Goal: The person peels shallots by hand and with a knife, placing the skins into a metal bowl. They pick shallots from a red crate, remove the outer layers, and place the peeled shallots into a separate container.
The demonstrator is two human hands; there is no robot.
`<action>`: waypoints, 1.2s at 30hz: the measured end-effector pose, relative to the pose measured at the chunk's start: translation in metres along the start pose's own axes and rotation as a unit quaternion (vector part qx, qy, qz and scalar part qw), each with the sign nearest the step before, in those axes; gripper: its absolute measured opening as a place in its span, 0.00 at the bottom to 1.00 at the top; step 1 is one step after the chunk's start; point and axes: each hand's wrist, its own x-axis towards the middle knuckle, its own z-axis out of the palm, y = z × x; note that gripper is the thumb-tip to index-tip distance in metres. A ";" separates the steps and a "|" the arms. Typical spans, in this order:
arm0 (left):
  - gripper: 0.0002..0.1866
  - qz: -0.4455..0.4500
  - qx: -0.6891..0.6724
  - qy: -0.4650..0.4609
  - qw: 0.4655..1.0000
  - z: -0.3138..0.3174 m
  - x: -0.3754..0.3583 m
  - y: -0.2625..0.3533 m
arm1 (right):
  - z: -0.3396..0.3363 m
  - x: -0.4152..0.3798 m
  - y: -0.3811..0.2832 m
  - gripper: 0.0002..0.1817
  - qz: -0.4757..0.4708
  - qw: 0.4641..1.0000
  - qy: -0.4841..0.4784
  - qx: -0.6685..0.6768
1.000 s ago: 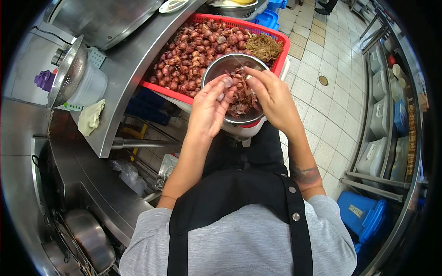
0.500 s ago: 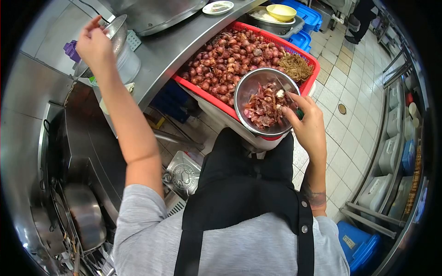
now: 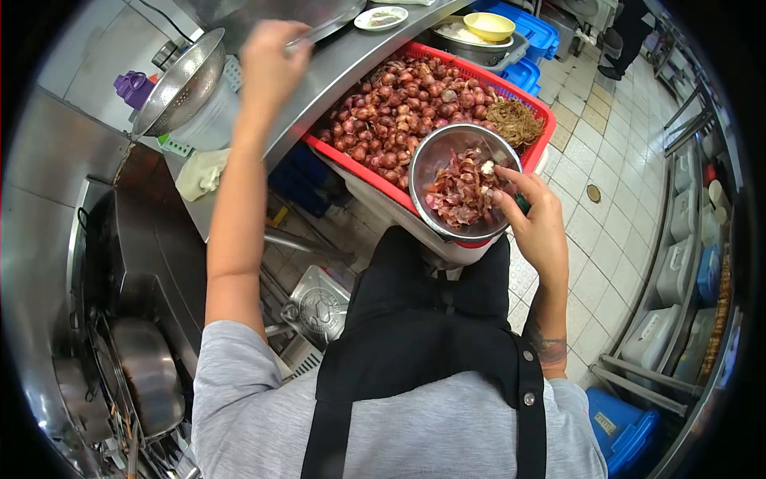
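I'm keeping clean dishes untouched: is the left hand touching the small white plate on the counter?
Apart. The head view shows a plain gap between the blurred left hand and the near rim of the small white plate.

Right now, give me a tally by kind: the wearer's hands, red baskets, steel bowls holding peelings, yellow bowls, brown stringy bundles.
Hands: 2 (left hand, right hand)
Red basket: 1
Steel bowl with peelings: 1
Yellow bowl: 1
Brown stringy bundle: 1
Total: 6
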 end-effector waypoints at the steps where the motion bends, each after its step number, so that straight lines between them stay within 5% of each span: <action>1: 0.11 0.042 -0.009 -0.060 0.997 0.026 -0.015 0.002 | 0.000 0.000 0.001 0.18 -0.009 1.000 0.002 -0.002; 5: 0.10 -0.037 -0.034 -0.236 0.970 0.088 -0.076 0.038 | -0.006 -0.001 -0.008 0.15 0.025 0.999 -0.016 0.031; 8: 0.09 -0.084 0.062 -0.206 0.973 0.130 -0.107 0.020 | -0.008 -0.003 -0.005 0.15 0.039 0.996 -0.020 0.079; 11: 0.12 -0.095 0.025 -0.210 0.973 0.138 -0.117 0.010 | -0.005 -0.002 0.001 0.18 0.026 0.995 -0.028 0.089; 14: 0.12 -0.190 -0.066 -0.121 0.972 0.128 -0.111 0.021 | -0.007 0.001 -0.016 0.16 0.060 0.991 -0.047 0.110; 15: 0.08 -0.279 -0.125 -0.116 0.945 0.104 -0.095 0.046 | -0.003 0.002 -0.014 0.16 0.057 0.992 -0.044 0.107; 17: 0.11 -0.427 -0.445 -0.105 0.780 0.099 -0.095 0.055 | 0.005 0.004 -0.011 0.16 0.045 0.988 -0.040 0.140; 18: 0.13 -0.467 -0.590 -0.091 0.653 0.077 -0.088 0.081 | 0.009 0.005 -0.012 0.16 0.039 0.986 -0.038 0.156; 20: 0.15 -0.440 -0.709 -0.092 0.543 0.060 -0.090 0.115 | 0.012 0.007 -0.021 0.16 0.045 0.978 -0.049 0.197; 24: 0.16 -0.444 -0.770 -0.089 0.449 0.050 -0.104 0.168 | 0.017 0.009 -0.025 0.18 0.006 0.977 -0.042 0.211; 26: 0.16 -0.455 -0.762 -0.074 0.456 0.051 -0.111 0.182 | 0.022 0.007 -0.022 0.19 -0.041 0.975 -0.019 0.219; 36: 0.12 -0.431 -0.755 0.027 0.494 0.049 -0.122 0.224 | 0.028 -0.004 -0.017 0.14 0.037 0.943 0.038 0.329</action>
